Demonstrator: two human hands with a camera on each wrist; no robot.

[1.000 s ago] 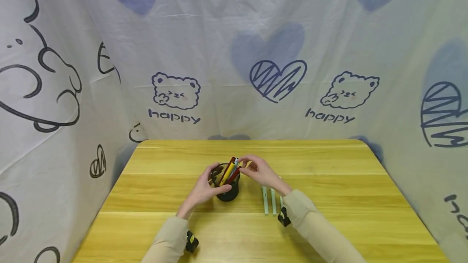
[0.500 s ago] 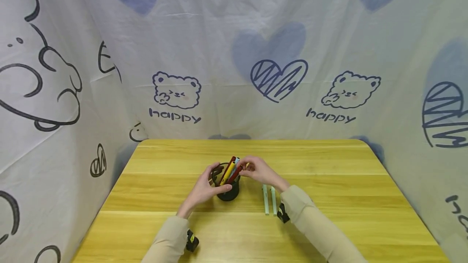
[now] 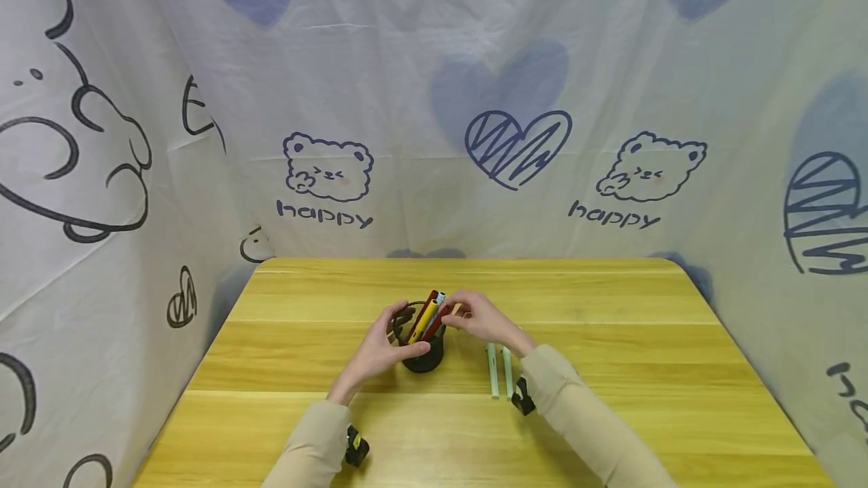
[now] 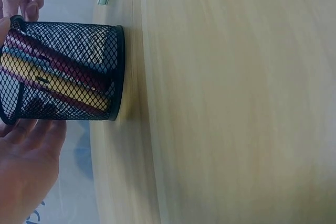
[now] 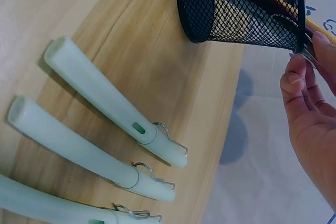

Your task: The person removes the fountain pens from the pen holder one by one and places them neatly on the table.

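Note:
A black mesh pen holder stands on the table, with a yellow pen, dark red pens and a light blue pen leaning in it. My left hand curves round the holder from the left, thumb at the front and fingers behind. At the holder's right rim my right hand pinches the top of a dark red pen between thumb and fingers. The right wrist view shows these fingertips right at the mesh rim, partly covering the pen.
Several light green pens with metal clips lie side by side on the wooden table, one green pen nearest the holder. A printed cloth hangs behind the table. Black wrist cameras sit at both sleeves.
My right hand has shifted slightly left and its fingers have closed on the dark red pen's top. Its sleeve now hides one green pen. The left hand and holder stay put.

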